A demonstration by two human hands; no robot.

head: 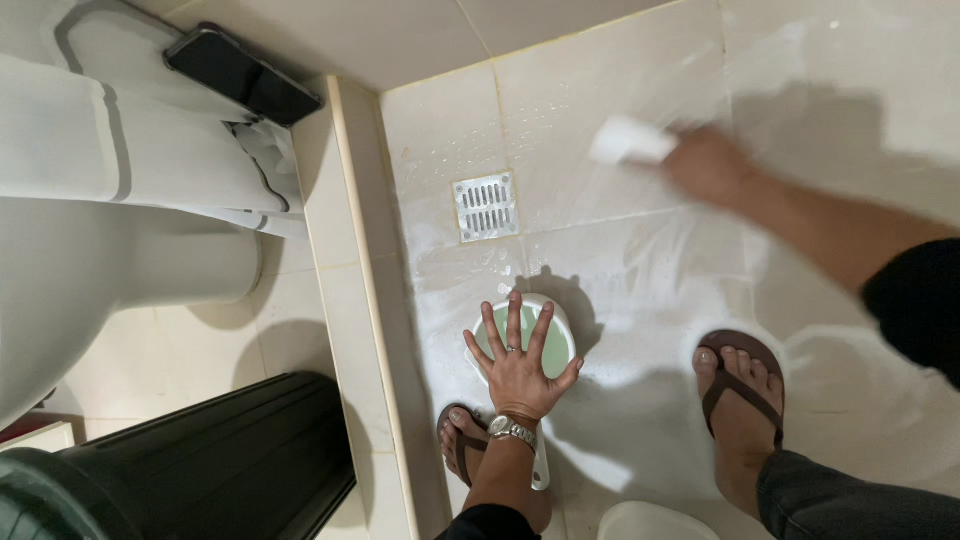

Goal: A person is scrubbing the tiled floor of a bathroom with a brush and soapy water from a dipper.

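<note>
My left hand (518, 362) is spread flat, fingers apart, over a white dipper (560, 335) holding pale green liquid that stands on the wet tiled floor (620, 250). A watch sits on that wrist. My right hand (708, 163) is blurred by motion and grips a white scrubbing pad (628, 140), pressing it on the soapy tiles at the upper right. My feet in brown sandals (742, 385) stand either side of the dipper.
A square metal floor drain (486, 206) lies above the dipper. A raised tile curb (365, 300) divides the wet floor from a white toilet (90, 250). A black phone (243, 75) rests on the toilet tank. A dark bin (200, 470) stands at the lower left.
</note>
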